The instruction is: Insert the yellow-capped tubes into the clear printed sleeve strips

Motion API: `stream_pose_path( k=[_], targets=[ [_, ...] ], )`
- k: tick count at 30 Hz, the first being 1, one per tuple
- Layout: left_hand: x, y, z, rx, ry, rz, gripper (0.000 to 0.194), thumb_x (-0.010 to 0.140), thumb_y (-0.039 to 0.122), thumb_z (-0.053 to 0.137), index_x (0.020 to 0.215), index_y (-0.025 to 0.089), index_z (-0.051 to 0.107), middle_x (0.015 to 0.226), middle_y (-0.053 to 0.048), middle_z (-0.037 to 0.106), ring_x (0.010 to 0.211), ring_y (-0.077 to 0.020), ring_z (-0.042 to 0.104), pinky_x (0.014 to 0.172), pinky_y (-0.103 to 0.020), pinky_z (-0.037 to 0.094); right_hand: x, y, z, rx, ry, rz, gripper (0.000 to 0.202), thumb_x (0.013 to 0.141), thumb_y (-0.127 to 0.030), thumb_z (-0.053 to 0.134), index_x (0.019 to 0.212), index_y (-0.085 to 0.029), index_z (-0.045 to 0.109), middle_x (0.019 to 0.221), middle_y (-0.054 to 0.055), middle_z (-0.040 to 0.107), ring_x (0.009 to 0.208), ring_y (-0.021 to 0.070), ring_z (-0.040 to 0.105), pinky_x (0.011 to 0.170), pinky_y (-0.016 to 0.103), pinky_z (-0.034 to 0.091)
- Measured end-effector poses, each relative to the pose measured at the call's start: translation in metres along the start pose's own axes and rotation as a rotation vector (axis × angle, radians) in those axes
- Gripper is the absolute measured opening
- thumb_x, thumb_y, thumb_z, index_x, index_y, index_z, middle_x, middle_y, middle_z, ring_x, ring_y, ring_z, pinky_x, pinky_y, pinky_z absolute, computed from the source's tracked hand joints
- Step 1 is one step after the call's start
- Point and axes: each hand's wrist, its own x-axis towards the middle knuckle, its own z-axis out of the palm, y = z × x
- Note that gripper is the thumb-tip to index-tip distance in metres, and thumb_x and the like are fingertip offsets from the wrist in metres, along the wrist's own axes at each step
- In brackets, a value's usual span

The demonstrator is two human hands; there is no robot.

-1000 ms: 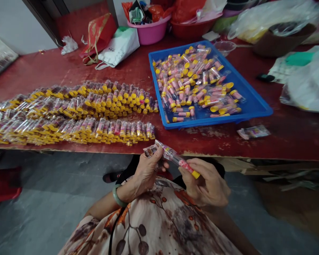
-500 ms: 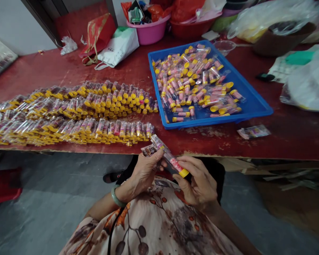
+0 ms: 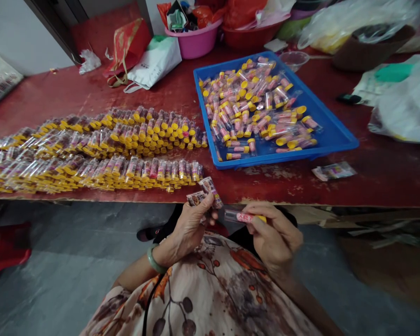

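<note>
My left hand (image 3: 192, 224) is closed around printed plastic sleeves (image 3: 210, 189), their ends fanned out past the thumb. In my right hand (image 3: 275, 235) is a clear tube (image 3: 243, 216) with pink contents and a yellow cap, gripped at the cap end. It lies nearly level, its clear end pointing at the left hand but apart from the sleeves. Beyond the hands, a blue tray (image 3: 336, 142) holds many loose capped tubes (image 3: 245, 102). Rows of sleeved tubes (image 3: 143, 170) are stacked along the left of the red table (image 3: 266, 186).
More flat sleeves (image 3: 334, 171) lie right of the tray. At the back are a red bag (image 3: 131, 44), a white bag (image 3: 156, 63), a pink basin (image 3: 198, 42) and a brown container (image 3: 371, 51). A red stool (image 3: 7, 247) stands on the floor at left.
My right hand has moved right, drawing the tube away from the sleeves in my left hand and turning it nearly level. The left hand has hardly moved.
</note>
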Motion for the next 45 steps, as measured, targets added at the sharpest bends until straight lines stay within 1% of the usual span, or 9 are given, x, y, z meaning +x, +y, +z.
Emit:
stream_pose_path(
  k=[6,13,16,25,28,35,37,41,45],
  targets=[
    [-0.001,-0.003,0.002,0.014,0.017,-0.032,0.038,0.057,0.041,0.085,0.064,0.013,0.06,0.057,0.001,0.059,0.045,-0.0062,0.049,0.04,-0.018,0.037,0.0,-0.004,-0.005,0.018,-0.099,0.116,0.012,0.084,-0.019,0.056,0.091,-0.017,0.065,0.08,0.004,0.063,0.065,0.0134,0.06,0.055,0.026,0.049],
    [0.002,-0.007,0.001,-0.036,-0.011,-0.117,0.039,0.059,0.044,0.083,0.069,0.014,0.06,0.061,0.001,0.061,0.046,-0.0059,0.052,0.04,-0.016,0.038,0.001,-0.013,0.0,-0.012,0.061,-0.067,0.01,0.08,-0.016,0.06,0.09,-0.017,0.063,0.088,0.006,0.064,0.072,0.0163,0.063,0.059,0.03,0.054],
    [0.002,-0.009,0.002,-0.045,0.008,-0.145,0.039,0.058,0.043,0.084,0.071,0.014,0.06,0.059,0.002,0.06,0.045,-0.0064,0.053,0.04,-0.016,0.039,0.0,-0.016,-0.001,-0.078,0.053,-0.118,0.017,0.077,-0.012,0.063,0.093,-0.018,0.064,0.093,0.006,0.065,0.075,0.017,0.065,0.058,0.028,0.055],
    [-0.002,-0.012,0.001,0.007,-0.024,-0.065,0.04,0.064,0.047,0.079,0.068,0.014,0.056,0.05,0.003,0.054,0.042,-0.0066,0.048,0.041,-0.018,0.036,-0.005,-0.019,-0.001,-0.525,0.017,-0.623,0.04,0.068,-0.007,0.075,0.105,-0.013,0.061,0.098,0.009,0.069,0.083,0.0173,0.068,0.072,0.027,0.058],
    [-0.002,-0.015,0.0,0.041,-0.043,-0.017,0.041,0.065,0.049,0.077,0.067,0.014,0.056,0.049,0.002,0.055,0.042,-0.0071,0.047,0.042,-0.019,0.036,-0.008,-0.018,0.001,-0.607,0.039,-0.694,0.042,0.066,-0.01,0.078,0.104,-0.012,0.061,0.097,0.008,0.069,0.083,0.016,0.068,0.076,0.025,0.058],
    [-0.006,-0.018,0.004,0.037,-0.058,0.026,0.042,0.06,0.048,0.081,0.069,0.014,0.058,0.053,0.003,0.056,0.044,-0.0062,0.045,0.044,-0.02,0.035,-0.014,-0.004,0.012,-0.546,0.07,-0.667,0.052,0.07,-0.015,0.078,0.117,-0.017,0.056,0.103,0.009,0.068,0.087,0.017,0.068,0.073,0.026,0.059],
    [-0.007,-0.017,0.004,0.037,-0.058,0.03,0.041,0.059,0.046,0.082,0.069,0.014,0.059,0.055,0.003,0.057,0.044,-0.0056,0.045,0.044,-0.019,0.036,-0.01,-0.004,0.011,-0.477,0.005,-0.629,0.053,0.072,-0.015,0.076,0.121,-0.017,0.055,0.108,0.011,0.065,0.093,0.019,0.066,0.074,0.029,0.059],
    [-0.006,-0.012,-0.001,0.091,-0.11,0.05,0.037,0.068,0.048,0.076,0.066,0.014,0.06,0.051,0.003,0.055,0.042,-0.0061,0.046,0.042,-0.019,0.036,0.002,-0.01,0.0,-0.215,-0.262,-0.446,0.043,0.08,-0.017,0.067,0.122,-0.017,0.056,0.113,0.013,0.06,0.101,0.0223,0.062,0.082,0.037,0.057],
    [-0.006,-0.01,-0.005,0.132,-0.179,0.082,0.037,0.067,0.047,0.076,0.066,0.013,0.062,0.052,0.002,0.056,0.042,-0.0067,0.048,0.04,-0.018,0.037,0.008,-0.016,-0.005,-0.13,-0.212,-0.353,0.041,0.08,-0.006,0.059,0.119,-0.017,0.059,0.114,0.013,0.06,0.099,0.0219,0.062,0.08,0.037,0.056]
  ],
)
